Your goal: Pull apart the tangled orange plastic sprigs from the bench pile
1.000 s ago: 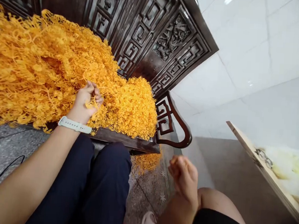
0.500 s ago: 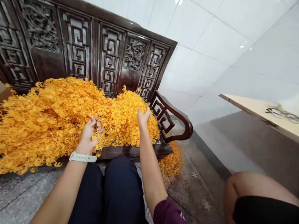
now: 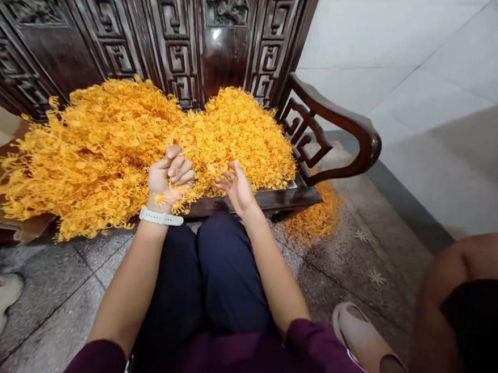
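- Loosely curled, the left hand [image 3: 172, 172] has its fingers bent in toward the palm, with a thin yellow sprig [image 3: 159, 198] held there; part of the sprig is hidden by the fingers.
- A pale watch [image 3: 161, 217] sits on the wrist just below that hand.
- To the right of it, and apart from it, the right hand [image 3: 239, 190] has its fingers spread and slightly bent, the palm turned toward the left hand; nothing shows in its grasp.
- Behind both hands lies a big pile of yellow plastic flowers [image 3: 111, 143], reaching far out to the left hand's left and rising in a smaller mound beyond the right hand. Whether the right fingertips touch its front edge, I cannot tell.
- Under the pile is a dark wooden bench [image 3: 269, 202], its carved back [image 3: 226, 60] standing beyond the hands and its curved armrest [image 3: 363, 140] to the right hand's right.
- Lower down, right of the right hand, more yellow pieces [image 3: 315, 216] lie on the floor, with two white star shapes [image 3: 376, 277] farther out.
- Well right of the right hand is another person's bent leg [image 3: 443, 274].
- Brown cardboard [image 3: 28, 228] is far left of the left hand.
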Demonstrator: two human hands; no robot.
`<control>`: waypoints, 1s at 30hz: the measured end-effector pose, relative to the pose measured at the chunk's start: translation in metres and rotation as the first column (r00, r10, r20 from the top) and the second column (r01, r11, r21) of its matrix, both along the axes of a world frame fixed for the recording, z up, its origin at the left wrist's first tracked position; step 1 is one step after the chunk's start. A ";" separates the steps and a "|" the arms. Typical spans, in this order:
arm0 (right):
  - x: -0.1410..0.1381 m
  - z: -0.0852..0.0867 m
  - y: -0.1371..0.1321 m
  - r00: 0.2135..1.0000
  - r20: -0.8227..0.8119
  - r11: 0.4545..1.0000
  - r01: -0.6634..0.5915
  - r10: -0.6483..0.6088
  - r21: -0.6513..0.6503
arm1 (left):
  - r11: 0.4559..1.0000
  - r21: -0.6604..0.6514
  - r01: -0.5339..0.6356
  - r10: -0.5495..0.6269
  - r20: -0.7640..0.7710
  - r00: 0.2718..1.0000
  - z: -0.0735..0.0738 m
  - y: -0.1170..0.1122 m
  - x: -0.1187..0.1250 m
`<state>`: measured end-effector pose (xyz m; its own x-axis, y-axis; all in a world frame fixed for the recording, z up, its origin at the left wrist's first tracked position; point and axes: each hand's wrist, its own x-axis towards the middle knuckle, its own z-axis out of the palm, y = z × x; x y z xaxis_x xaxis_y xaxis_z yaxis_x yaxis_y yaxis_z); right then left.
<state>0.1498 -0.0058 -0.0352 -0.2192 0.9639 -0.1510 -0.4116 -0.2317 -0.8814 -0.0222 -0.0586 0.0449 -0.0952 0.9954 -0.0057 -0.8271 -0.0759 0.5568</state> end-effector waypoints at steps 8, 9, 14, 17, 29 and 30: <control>0.005 0.031 -0.001 0.801 -0.586 0.975 -0.209 0.127 -0.075 | 0.968 -0.043 0.246 -0.249 -0.250 0.936 0.001 0.004 0.012; 0.009 0.031 0.001 0.791 -0.610 0.989 -0.124 0.049 -0.082 | 0.968 -0.027 0.251 -0.248 -0.293 0.924 0.000 0.006 0.012; 0.054 0.009 0.012 0.815 -0.513 0.961 0.258 -0.271 -0.098 | 0.990 0.020 0.141 -0.122 -0.396 0.910 -0.007 0.011 -0.013; 0.102 -0.019 0.005 0.814 -0.344 0.881 0.461 -0.469 -0.111 | 0.991 0.115 -0.069 0.094 -0.227 0.969 -0.010 0.009 -0.048; 0.137 0.069 -0.107 0.426 0.429 -0.035 -0.676 0.797 0.736 | 0.968 0.232 0.092 -0.038 -0.228 0.973 -0.008 -0.006 -0.026; 0.127 0.078 -0.092 0.374 0.452 -0.148 -0.615 0.810 0.775 | 0.954 0.251 0.162 -0.083 -0.298 0.951 -0.009 -0.007 -0.019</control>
